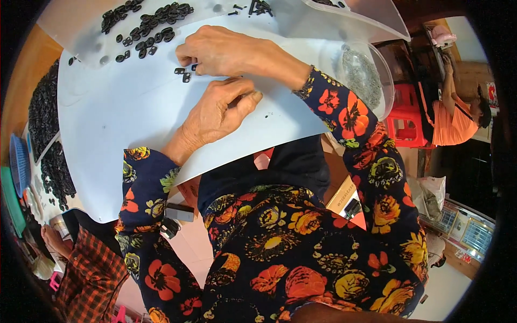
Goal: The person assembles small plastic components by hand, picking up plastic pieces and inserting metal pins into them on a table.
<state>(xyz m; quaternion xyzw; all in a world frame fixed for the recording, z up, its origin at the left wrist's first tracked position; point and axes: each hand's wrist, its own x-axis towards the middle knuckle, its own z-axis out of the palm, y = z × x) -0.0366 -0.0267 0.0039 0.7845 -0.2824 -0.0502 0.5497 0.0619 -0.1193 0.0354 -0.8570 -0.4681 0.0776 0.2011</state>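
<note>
My right hand (223, 52) reaches across the white tabletop (129, 116) with its fingers curled down. A small black plastic piece (194, 68) shows at its fingertips, partly covered by them. Just left of those fingers lie a few loose black pieces with holes (186, 77). Nearer to me, my left hand (218, 112) rests closed on the table, thumb pressed against the bent fingers. Whatever it holds, if anything, is hidden.
Heaps of black pieces (161, 19) lie at the far side on a clear plastic sheet. A clear round tub (361, 75) of small metal parts stands at right. More black parts (44, 118) fill the left side. A person in orange (455, 121) and a checked sleeve (94, 269) are nearby.
</note>
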